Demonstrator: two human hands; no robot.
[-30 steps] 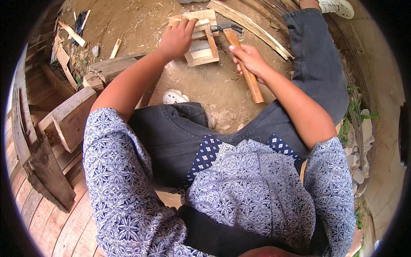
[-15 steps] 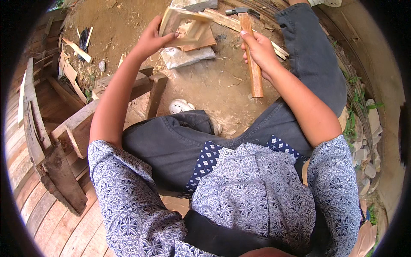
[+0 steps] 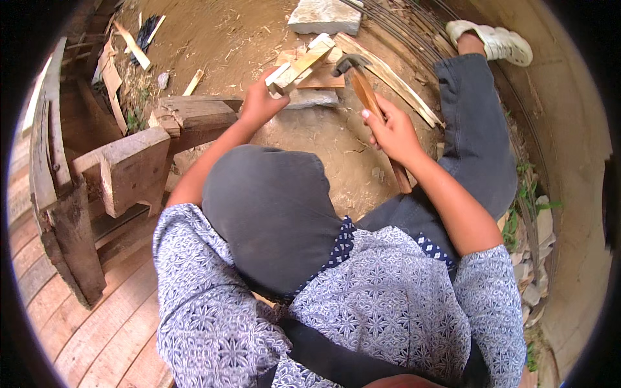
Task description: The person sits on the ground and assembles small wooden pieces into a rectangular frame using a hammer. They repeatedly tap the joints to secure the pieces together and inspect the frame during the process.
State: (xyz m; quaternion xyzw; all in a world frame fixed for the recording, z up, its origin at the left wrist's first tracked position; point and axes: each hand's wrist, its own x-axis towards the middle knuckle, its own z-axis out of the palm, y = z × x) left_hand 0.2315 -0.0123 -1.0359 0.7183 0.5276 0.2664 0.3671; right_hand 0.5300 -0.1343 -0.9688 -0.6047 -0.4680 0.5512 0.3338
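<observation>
From my remote seat I look down through the head camera at two bare hands above dirt ground. The left hand (image 3: 261, 102) has thumb and fingers closed around the near-left end of a small wooden frame (image 3: 300, 68). From that grip the frame reaches away and to the right, its long axis slanting toward the upper right. Beneath it I see a thin board (image 3: 325, 80) on a pale stone block (image 3: 312, 99); I cannot tell whether the frame touches the board or is held just above it.

The right hand (image 3: 396, 134), farther from the frame, is wrapped around the handle of a hammer (image 3: 363, 92). The handle runs from lower right to upper left, so it leans across the frame's slant. The dark metal head (image 3: 351, 63) sits just right of the frame, apart from it, one end turned toward the wood. So the left hand is on the frame, while the right comes near it only through the hammer.
</observation>
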